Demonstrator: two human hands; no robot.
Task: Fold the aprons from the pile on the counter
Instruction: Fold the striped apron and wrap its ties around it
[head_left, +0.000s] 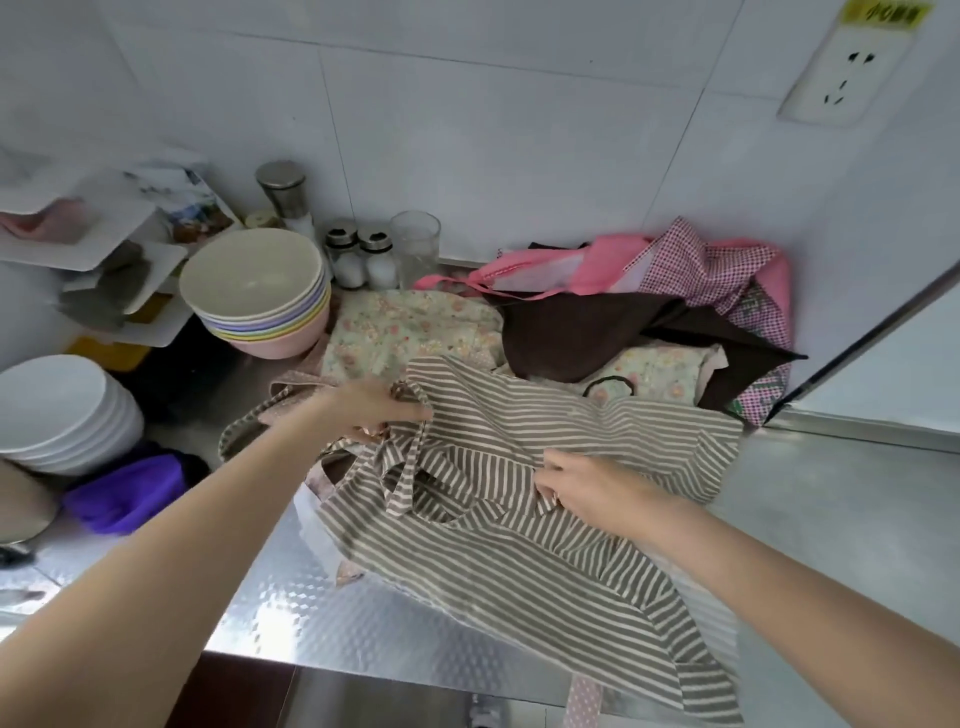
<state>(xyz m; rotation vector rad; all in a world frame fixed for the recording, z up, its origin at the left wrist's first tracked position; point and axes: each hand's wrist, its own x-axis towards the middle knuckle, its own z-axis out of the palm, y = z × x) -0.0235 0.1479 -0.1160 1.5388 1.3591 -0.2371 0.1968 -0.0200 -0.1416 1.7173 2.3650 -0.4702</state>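
Observation:
A brown-and-cream striped apron (519, 561) lies spread over the steel counter (322, 618), its lower edge hanging over the front. My left hand (371, 408) grips a striped strap at the apron's upper left. My right hand (587, 488) pinches a fold of the striped cloth near its middle. Behind it sits the pile: a floral apron (410, 327), a dark brown one (587, 327), a pink one (561, 270) and a red checked one (706, 270).
A stack of pastel bowls (260, 291) and a stack of white bowls (62, 410) stand at the left. Shakers (358, 260) and a glass (415, 244) line the back wall. A purple cloth (124, 493) lies left. A steel ledge (857, 431) borders the right.

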